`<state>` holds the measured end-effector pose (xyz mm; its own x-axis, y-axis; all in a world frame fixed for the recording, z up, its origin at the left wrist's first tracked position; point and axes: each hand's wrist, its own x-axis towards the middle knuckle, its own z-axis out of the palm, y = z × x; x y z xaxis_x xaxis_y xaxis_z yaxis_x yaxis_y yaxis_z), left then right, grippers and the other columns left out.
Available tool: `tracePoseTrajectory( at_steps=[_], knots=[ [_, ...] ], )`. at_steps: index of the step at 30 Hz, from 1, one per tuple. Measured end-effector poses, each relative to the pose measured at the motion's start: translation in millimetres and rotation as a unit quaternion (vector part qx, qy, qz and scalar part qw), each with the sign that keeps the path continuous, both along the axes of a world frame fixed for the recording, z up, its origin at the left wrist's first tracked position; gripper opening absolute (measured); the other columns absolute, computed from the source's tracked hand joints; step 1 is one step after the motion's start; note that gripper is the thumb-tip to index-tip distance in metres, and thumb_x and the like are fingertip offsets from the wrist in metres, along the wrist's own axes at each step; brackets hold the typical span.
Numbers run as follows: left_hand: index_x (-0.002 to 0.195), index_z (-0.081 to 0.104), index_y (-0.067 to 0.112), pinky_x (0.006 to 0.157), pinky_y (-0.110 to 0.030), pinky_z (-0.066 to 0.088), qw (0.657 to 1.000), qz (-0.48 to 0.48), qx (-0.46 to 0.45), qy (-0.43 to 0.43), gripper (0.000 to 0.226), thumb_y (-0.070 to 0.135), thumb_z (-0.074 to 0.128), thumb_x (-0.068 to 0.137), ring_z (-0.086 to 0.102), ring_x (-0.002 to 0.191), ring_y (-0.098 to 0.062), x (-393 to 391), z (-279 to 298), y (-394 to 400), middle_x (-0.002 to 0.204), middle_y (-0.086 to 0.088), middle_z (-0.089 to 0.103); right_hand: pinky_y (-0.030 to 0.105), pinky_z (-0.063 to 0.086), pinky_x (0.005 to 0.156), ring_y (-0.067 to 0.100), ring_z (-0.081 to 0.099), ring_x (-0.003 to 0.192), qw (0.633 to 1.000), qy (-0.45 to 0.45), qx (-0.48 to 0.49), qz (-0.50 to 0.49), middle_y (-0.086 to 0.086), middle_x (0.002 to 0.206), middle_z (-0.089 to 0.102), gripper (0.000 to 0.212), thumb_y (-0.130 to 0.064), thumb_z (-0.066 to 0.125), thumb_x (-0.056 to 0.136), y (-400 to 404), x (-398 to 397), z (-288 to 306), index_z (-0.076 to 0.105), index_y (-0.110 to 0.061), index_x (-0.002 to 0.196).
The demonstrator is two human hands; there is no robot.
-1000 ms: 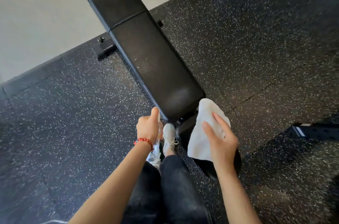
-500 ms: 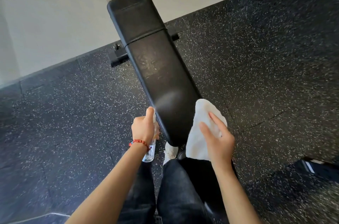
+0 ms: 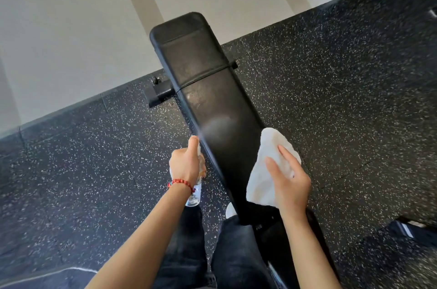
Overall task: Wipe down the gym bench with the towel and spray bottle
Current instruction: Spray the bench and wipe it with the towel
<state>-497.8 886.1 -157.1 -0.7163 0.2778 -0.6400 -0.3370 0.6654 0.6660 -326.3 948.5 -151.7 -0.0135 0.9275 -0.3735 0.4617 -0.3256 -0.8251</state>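
black vinyl covers the gym bench, which runs away from the person across speckled rubber flooring toward a pale floor beyond.

head view, the only 1: the left hand is wrapped around a clear spray bottle, with a finger up on the nozzle at the bench's left edge. a faint cloud of mist hangs over the near half of the long pad, so spraying looks to be under way. a red bead bracelet sits on that wrist. the right hand grasps a white towel, fingers spread over it, and holds it at the bench's right edge, apparently just off the top surface. dark trousers and a white shoe show below.

as a judgement, the task is early: 1 patch is wetted, some smudges show further up the pad, no wiping mark is visible, and the towel has yet to cross the top. the far short pad looks dry.
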Motion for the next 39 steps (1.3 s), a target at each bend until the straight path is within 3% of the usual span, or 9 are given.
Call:
tracePoseTrajectory(
  at_steps=[7,10,14,17,20,24,27,31,39],
  knots=[
    [0.040,0.049,0.008,0.052,-0.027,0.036,1.000,-0.019,0.002,-0.025,0.067,0.054,0.045,0.088,0.040,0.026,-0.005,-103,-7,25,0.031,0.003,0.045,-0.003,0.035,0.079,-0.023,0.051,0.091,0.999,0.022,0.002,-0.031,-0.019,0.104,0.060,0.037,-0.013,0.072,0.078,16,-100,0,0.065,-0.021,0.114],
    [0.024,0.040,0.017,0.049,-0.028,0.032,0.999,-0.029,0.000,-0.019,0.074,0.047,0.044,0.091,0.037,0.024,-0.004,-136,-11,35,0.028,0.004,0.041,-0.004,0.034,0.078,-0.025,0.050,0.092,0.999,0.026,0.002,-0.027,-0.021,0.103,0.060,0.037,-0.013,0.072,0.078,21,-133,-2,0.065,-0.021,0.113],
    [0.045,0.049,0.007,0.050,-0.024,0.036,1.000,-0.024,-0.004,-0.017,0.057,0.044,0.046,0.088,0.043,0.036,-0.012,-168,-17,46,0.036,0.005,0.048,-0.004,0.034,0.077,-0.024,0.049,0.094,0.999,0.039,-0.016,-0.022,-0.026,0.104,0.058,0.037,-0.015,0.072,0.079,33,-168,-3,0.064,-0.025,0.114],
    [0.042,0.043,0.011,0.048,-0.026,0.033,1.000,-0.010,-0.004,-0.010,0.055,0.037,0.047,0.090,0.041,0.040,-0.016,-184,-18,58,0.031,0.006,0.043,-0.005,0.034,0.076,-0.025,0.049,0.093,0.999,0.038,-0.018,-0.012,-0.027,0.104,0.058,0.036,-0.016,0.072,0.079,47,-186,-2,0.064,-0.028,0.112],
    [0.046,0.041,0.009,0.051,-0.027,0.035,1.000,0.004,-0.005,-0.005,0.058,0.047,0.046,0.089,0.041,0.044,-0.018,-201,-17,75,0.041,0.001,0.046,-0.006,0.032,0.074,-0.027,0.048,0.090,0.999,0.036,-0.017,0.004,-0.029,0.102,0.056,0.037,-0.016,0.072,0.079,65,-201,-3,0.062,-0.031,0.111],
    [0.042,0.033,0.014,0.049,-0.025,0.033,0.999,0.035,-0.014,0.009,0.061,0.050,0.046,0.090,0.037,0.031,-0.008,-226,-9,97,0.029,0.007,0.038,-0.005,0.034,0.076,-0.027,0.048,0.090,0.998,0.041,-0.031,0.026,-0.018,0.106,0.060,0.037,-0.016,0.072,0.079,96,-222,-9,0.064,-0.025,0.114],
    [0.043,0.044,0.010,0.042,-0.021,0.036,0.998,0.063,-0.006,0.004,0.058,0.042,0.045,0.092,0.039,0.024,-0.002,-242,-4,110,0.028,0.005,0.044,-0.004,0.035,0.079,-0.027,0.048,0.091,0.997,0.042,-0.033,0.053,-0.016,0.108,0.060,0.037,-0.016,0.072,0.079,121,-241,-9,0.064,-0.022,0.115],
    [0.042,0.046,0.008,0.046,-0.022,0.034,0.995,0.094,-0.003,0.014,0.056,0.033,0.044,0.091,0.041,0.028,-0.007,-260,-4,121,0.030,0.004,0.046,-0.003,0.035,0.081,-0.023,0.050,0.091,0.995,0.043,-0.021,0.084,-0.015,0.109,0.061,0.037,-0.016,0.073,0.078,149,-268,-6,0.065,-0.022,0.114],
    [0.046,0.046,0.007,0.048,-0.022,0.037,0.991,0.135,0.003,-0.003,0.065,0.052,0.040,0.093,0.044,0.031,-0.005,-289,0,118,0.035,0.004,0.048,-0.006,0.031,0.078,-0.006,0.051,0.100,0.984,0.042,-0.023,0.174,-0.019,0.108,0.058,0.036,-0.016,0.072,0.079,172,-323,-1,0.064,-0.023,0.114]
  ],
)
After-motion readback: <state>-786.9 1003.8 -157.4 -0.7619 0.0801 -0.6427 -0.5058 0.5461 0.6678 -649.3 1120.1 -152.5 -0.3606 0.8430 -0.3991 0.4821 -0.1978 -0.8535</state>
